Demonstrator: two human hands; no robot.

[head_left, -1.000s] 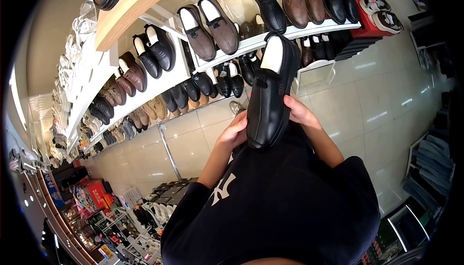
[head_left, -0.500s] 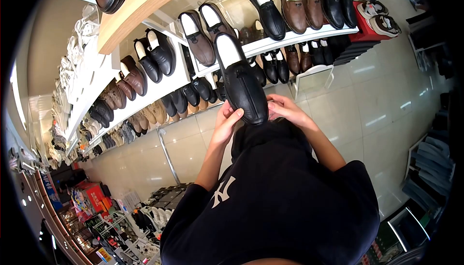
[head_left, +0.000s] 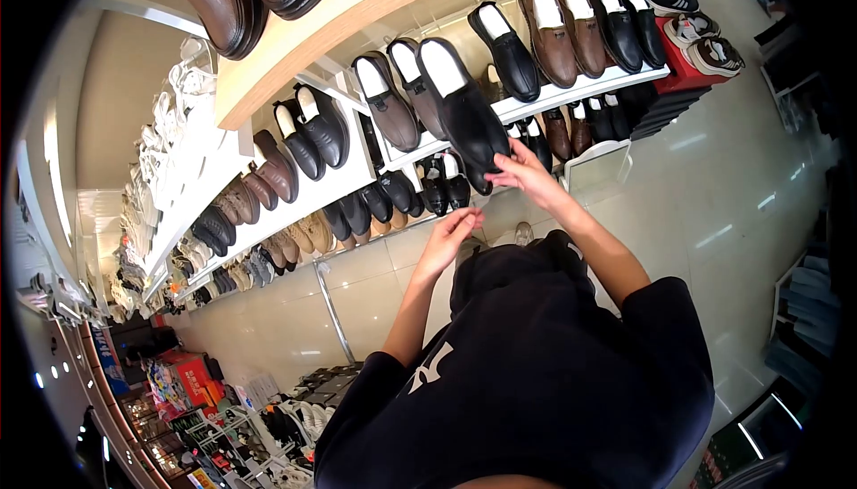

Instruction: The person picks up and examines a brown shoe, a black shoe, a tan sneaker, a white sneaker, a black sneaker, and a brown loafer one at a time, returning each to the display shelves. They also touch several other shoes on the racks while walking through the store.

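Note:
A black leather shoe (head_left: 471,123) with a white insert is in my right hand (head_left: 528,175), whose fingers and thumb grip it near the toe. The shoe slants over the front of the white shelf (head_left: 571,89), heel end up, beside a pair of brown shoes (head_left: 393,120). My left hand (head_left: 458,228) is off the shoe, below its toe, with its fingers curled together; whether they hold anything small is hidden. To the right of the held shoe, a single black shoe (head_left: 509,56) rests on the shelf.
Brown and black shoes (head_left: 580,29) line the shelf to the right, by a red shoebox (head_left: 680,65). A wooden shelf edge (head_left: 295,47) curves across the upper left. More black shoes (head_left: 444,187) stand on a lower level. Tiled floor (head_left: 714,177) shows at right.
The black shoe has moved up and right toward the shelf and turned. My left hand has let go of it and lowered; my right hand has moved up and grips it.

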